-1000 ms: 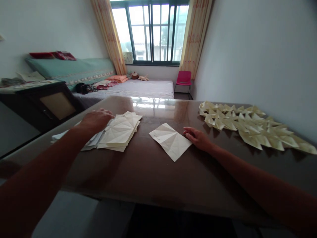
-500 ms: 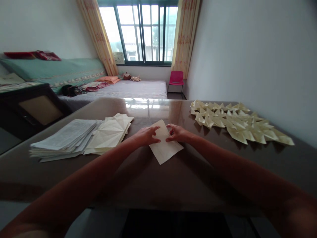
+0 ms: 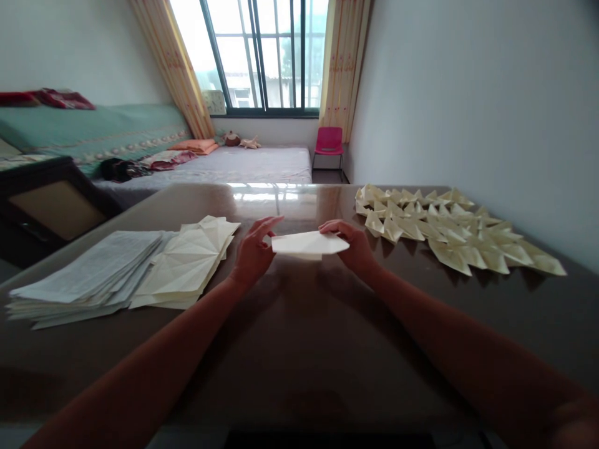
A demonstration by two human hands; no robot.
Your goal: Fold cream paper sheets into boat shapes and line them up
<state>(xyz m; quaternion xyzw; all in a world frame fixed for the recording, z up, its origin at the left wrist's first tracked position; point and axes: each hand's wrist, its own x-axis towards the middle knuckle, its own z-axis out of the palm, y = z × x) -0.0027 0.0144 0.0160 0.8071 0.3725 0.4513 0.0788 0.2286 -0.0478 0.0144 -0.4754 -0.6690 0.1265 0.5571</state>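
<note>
A folded cream paper [image 3: 306, 244] is raised above the table, turned nearly edge-on so that it shows as a narrow, pale strip. My right hand [image 3: 349, 242] grips its right end, fingers along the upper edge and the thumb hidden behind the paper. At the left end is my left hand [image 3: 256, 246], fingers stretched out and apart; whether its thumb touches the paper is hard to make out. Left of it lie creased cream sheets [image 3: 191, 255], partly overlapping a stack of printed papers [image 3: 88, 265].
Rows of folded, pointed paper pieces [image 3: 435, 224] stand at the table's right side. The brown table [image 3: 299, 355] is glossy. Beyond it are a bed [image 3: 271, 163], a pink chair [image 3: 329, 142] and a window. A dark cabinet [image 3: 51, 199] stands at the left.
The paper has been lifted off the table and tilted from a flat diamond to nearly edge-on. My left hand has moved left with its fingers straightened. The view has shifted slightly.
</note>
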